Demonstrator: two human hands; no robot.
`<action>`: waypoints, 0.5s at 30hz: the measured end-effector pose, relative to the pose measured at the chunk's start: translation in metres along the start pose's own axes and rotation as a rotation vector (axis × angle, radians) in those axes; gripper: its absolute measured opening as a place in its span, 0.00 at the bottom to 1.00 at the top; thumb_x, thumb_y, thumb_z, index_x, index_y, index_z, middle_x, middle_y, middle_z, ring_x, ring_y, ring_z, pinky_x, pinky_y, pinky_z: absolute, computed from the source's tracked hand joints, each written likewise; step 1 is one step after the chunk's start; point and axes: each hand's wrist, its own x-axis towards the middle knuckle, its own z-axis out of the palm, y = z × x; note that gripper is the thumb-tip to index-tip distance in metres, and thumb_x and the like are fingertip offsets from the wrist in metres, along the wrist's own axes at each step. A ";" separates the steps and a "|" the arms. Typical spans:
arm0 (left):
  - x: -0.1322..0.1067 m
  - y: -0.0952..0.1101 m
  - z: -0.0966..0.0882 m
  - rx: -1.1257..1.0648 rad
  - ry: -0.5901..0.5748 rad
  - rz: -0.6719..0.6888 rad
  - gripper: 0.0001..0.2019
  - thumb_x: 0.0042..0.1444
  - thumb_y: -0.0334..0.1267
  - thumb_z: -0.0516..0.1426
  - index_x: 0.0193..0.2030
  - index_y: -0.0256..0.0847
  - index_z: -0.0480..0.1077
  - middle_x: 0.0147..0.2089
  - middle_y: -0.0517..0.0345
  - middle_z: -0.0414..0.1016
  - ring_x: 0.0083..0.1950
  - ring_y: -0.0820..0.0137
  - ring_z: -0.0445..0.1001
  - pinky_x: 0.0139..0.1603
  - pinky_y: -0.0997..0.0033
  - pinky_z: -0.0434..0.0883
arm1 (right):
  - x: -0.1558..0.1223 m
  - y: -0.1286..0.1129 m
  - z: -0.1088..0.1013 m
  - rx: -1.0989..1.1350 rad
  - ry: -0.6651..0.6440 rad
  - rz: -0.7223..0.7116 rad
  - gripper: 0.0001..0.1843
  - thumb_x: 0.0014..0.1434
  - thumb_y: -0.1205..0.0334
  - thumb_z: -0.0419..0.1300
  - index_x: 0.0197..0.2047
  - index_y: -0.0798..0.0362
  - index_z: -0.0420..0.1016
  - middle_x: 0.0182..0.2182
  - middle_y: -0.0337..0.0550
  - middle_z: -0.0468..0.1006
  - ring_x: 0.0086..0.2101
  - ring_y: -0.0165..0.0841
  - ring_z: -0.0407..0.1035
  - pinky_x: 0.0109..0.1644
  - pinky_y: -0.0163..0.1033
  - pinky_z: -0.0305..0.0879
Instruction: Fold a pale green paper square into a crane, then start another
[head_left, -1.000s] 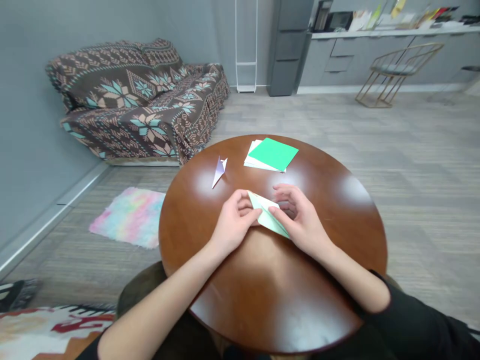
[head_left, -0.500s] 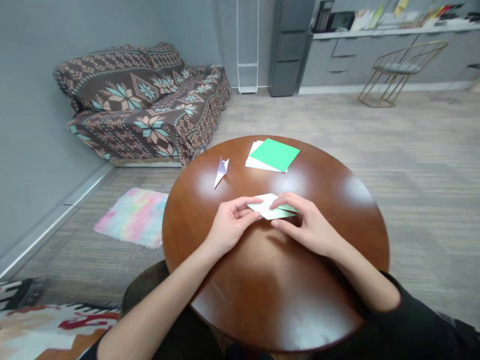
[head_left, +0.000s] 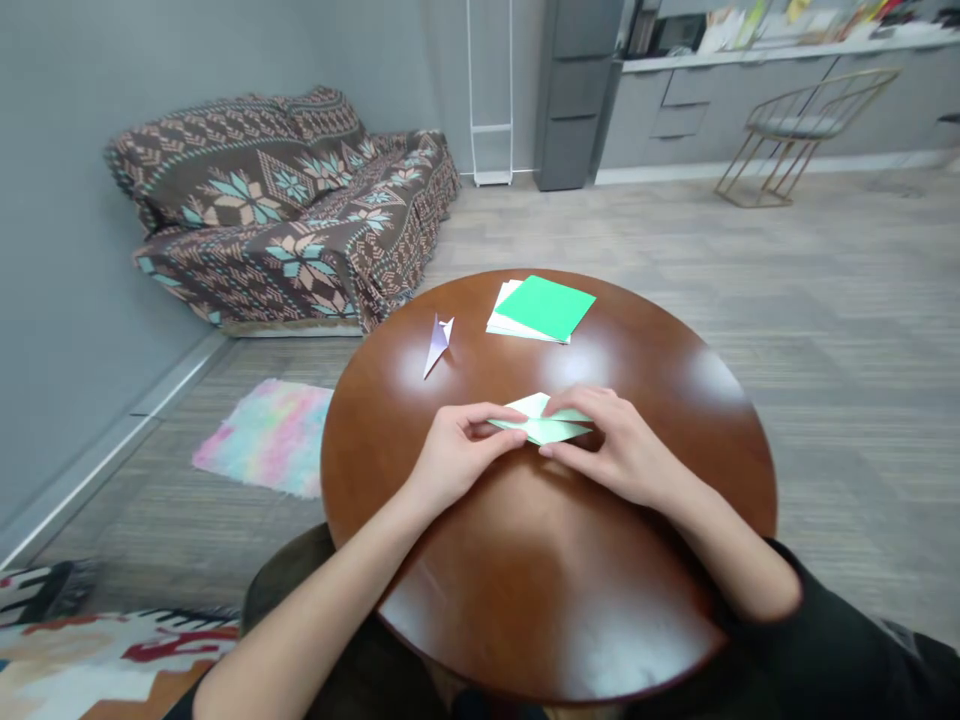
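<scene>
A pale green folded paper (head_left: 553, 431) with pointed ends lies between my two hands, low over the round brown table (head_left: 525, 560). My left hand (head_left: 463, 447) pinches its left end between thumb and fingers. On the right side, my right hand (head_left: 606, 440) has its fingers bent over the upper layer and the thumb at the lower edge. The right fingertips partly cover the paper. Beyond my left hand stands a small purple and white folded paper figure (head_left: 438, 345). Farther back lies a green paper sheet (head_left: 546, 307) on top of several white sheets (head_left: 505, 322).
A sofa (head_left: 285, 210) under a patterned cover stands at the back left, with a fluffy pastel rug (head_left: 266, 435) on the floor before it. At the back are a grey fridge (head_left: 577, 100), a kitchen counter (head_left: 712, 110) and a gold-framed chair (head_left: 795, 130).
My left fingers have shifted slightly inward along the paper. Its upper and lower flaps now meet near a middle line, and my right hand stays close to its earlier place.
</scene>
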 end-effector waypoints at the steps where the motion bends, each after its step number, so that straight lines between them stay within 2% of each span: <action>1: 0.000 0.001 0.000 0.016 -0.002 0.013 0.12 0.49 0.41 0.71 0.38 0.37 0.83 0.38 0.51 0.86 0.38 0.61 0.83 0.42 0.68 0.77 | 0.000 0.000 -0.001 0.018 -0.028 -0.010 0.11 0.61 0.59 0.67 0.47 0.47 0.73 0.41 0.42 0.80 0.42 0.41 0.73 0.53 0.46 0.62; 4: 0.000 0.003 0.001 0.042 -0.011 0.017 0.12 0.47 0.42 0.71 0.36 0.37 0.83 0.36 0.52 0.85 0.36 0.63 0.82 0.41 0.68 0.77 | 0.001 0.000 -0.004 0.100 -0.068 -0.025 0.06 0.62 0.62 0.65 0.44 0.48 0.77 0.40 0.44 0.80 0.42 0.40 0.73 0.50 0.45 0.64; 8: -0.001 0.003 0.001 0.023 -0.038 -0.032 0.13 0.47 0.43 0.72 0.36 0.38 0.83 0.35 0.54 0.85 0.33 0.66 0.81 0.36 0.72 0.74 | 0.001 0.001 -0.003 0.204 -0.062 -0.031 0.06 0.63 0.60 0.66 0.44 0.48 0.80 0.41 0.46 0.80 0.41 0.39 0.74 0.47 0.43 0.68; 11: -0.001 0.003 0.000 0.013 -0.070 -0.077 0.14 0.47 0.44 0.71 0.37 0.37 0.82 0.31 0.55 0.83 0.29 0.69 0.78 0.31 0.75 0.71 | 0.001 0.001 -0.002 0.265 -0.062 -0.007 0.05 0.62 0.58 0.67 0.42 0.48 0.82 0.42 0.46 0.80 0.40 0.38 0.75 0.46 0.42 0.69; 15: -0.001 0.001 0.000 0.055 -0.054 -0.072 0.13 0.48 0.44 0.71 0.35 0.36 0.82 0.27 0.57 0.80 0.24 0.74 0.72 0.26 0.78 0.65 | 0.001 -0.001 -0.002 0.261 -0.050 0.016 0.03 0.63 0.63 0.65 0.38 0.49 0.82 0.39 0.45 0.81 0.39 0.37 0.75 0.45 0.42 0.69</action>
